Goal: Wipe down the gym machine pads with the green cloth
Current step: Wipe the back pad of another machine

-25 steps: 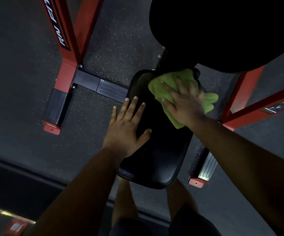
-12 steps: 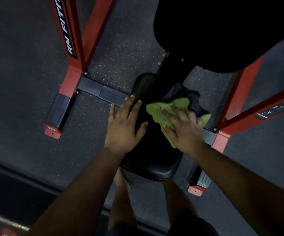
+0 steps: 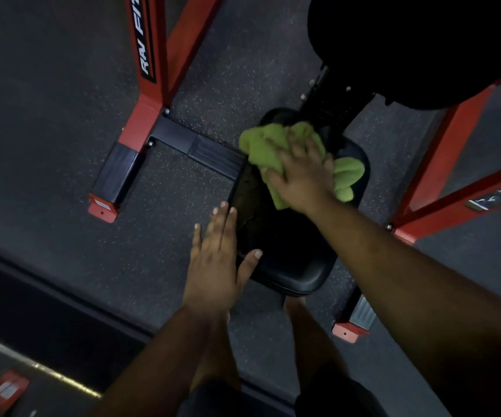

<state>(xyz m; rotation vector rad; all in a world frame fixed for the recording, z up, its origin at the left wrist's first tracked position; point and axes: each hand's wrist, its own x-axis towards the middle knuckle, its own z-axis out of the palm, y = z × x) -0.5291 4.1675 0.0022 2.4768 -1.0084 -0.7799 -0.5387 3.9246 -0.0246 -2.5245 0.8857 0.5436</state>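
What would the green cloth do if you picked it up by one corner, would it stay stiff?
Probably floppy: the green cloth lies bunched in soft folds under the right hand. It likely weighs little, since its folds puff up loosely. It should slide easily when pushed, because the black seat pad beneath it looks smooth.

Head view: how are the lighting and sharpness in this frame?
Head view: dim overall; upper pad is near-black, no detail; right hand on the green cloth is motion-blurred; left hand is sharper; the bottom-left corner is smeared.
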